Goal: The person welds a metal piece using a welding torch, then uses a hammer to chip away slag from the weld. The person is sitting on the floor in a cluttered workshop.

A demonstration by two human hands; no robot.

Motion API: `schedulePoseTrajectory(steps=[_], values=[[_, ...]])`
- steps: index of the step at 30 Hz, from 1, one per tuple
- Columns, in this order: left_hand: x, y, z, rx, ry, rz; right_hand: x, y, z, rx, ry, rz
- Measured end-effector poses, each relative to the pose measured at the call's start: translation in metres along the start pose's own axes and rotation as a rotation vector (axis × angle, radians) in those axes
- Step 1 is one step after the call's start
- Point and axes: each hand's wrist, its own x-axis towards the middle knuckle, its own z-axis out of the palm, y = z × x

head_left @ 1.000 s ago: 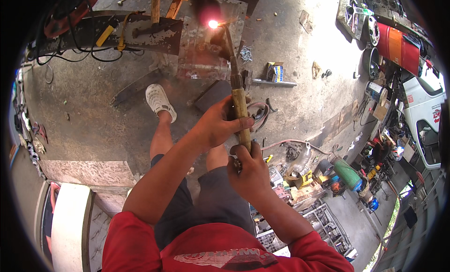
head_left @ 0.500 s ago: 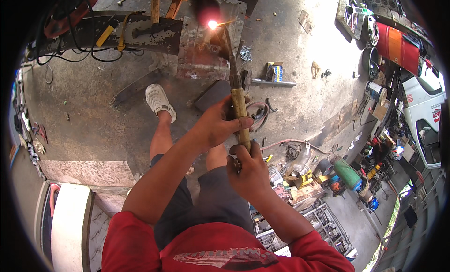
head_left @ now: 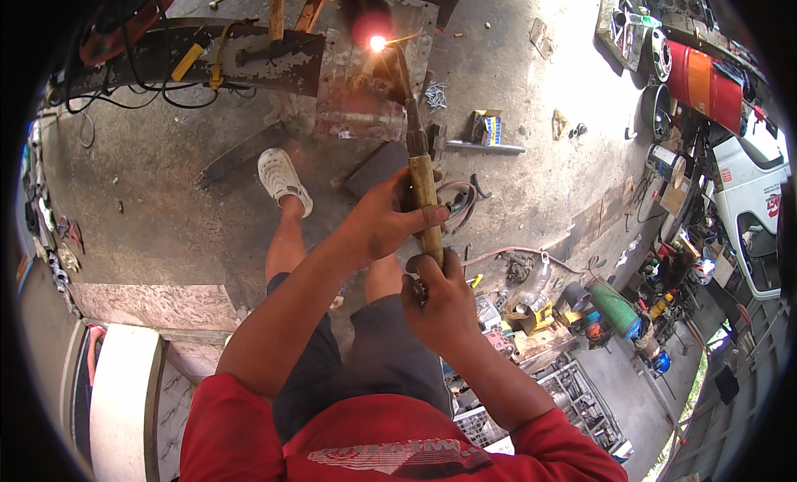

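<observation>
A long gas torch point(head_left: 422, 175) with a brass-coloured handle slants up and away from me. My left hand point(head_left: 386, 220) is wrapped around the middle of the handle, its thumb lying across the top. Behind it, my right hand point(head_left: 444, 303) is closed around the rear end by the valve knobs. At the torch's tip, a bright glowing spot point(head_left: 378, 44) burns over a worn metal plate point(head_left: 332, 112), with a reddish glow beside it. What exactly the flame touches is lost in the glare. Left of the plate lies a dark curved metal beam point(head_left: 191, 63).
Loose screws or nails point(head_left: 435, 95), a yellow-and-blue box point(head_left: 487, 127) and a metal pipe point(head_left: 486, 147) lie right of the plate. My shoe point(head_left: 282, 181) stands near it. A reddish hose point(head_left: 515, 250) crosses the floor; a green cylinder point(head_left: 614, 308) lies at right.
Almost nothing differs. The torch tip and its bright spot have shifted very slightly; both hands keep the same hold.
</observation>
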Motion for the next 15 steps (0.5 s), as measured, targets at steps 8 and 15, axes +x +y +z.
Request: schedulePoseTrajectory(steps=[8, 15], values=[[0.0022, -0.0033, -0.0006, 0.004, 0.003, 0.018, 0.0005, 0.0001, -0.0002, 0.005, -0.002, -0.006], [0.0026, -0.0023, 0.0009, -0.016, -0.001, 0.002, 0.0004, 0.0005, 0.0007, 0.003, 0.007, 0.001]])
